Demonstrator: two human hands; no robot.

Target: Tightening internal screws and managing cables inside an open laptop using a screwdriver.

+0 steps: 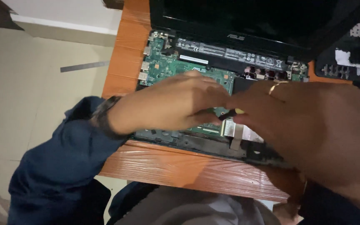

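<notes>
An opened black laptop lies on a wooden table [180, 168] with its green circuit board [176, 66] bare and its dark screen [238, 16] tilted back. My left hand [167, 104] reaches over the board from the left, fingers drawn together at the middle. My right hand [313, 121], a gold ring [273, 87] on one finger, comes in from the right and meets it. Between the fingertips a small black tool with a yellow end [231, 112] shows, pinched by my right hand. Whether my left fingers grip it is hidden. A silvery flat cable [238, 131] lies just below.
A detached black laptop panel [346, 58] with metal brackets rests at the table's right end. A thin metal strip [84, 66] lies on the tiled floor to the left. My dark blue sleeve [63, 158] hangs past the table's left front corner.
</notes>
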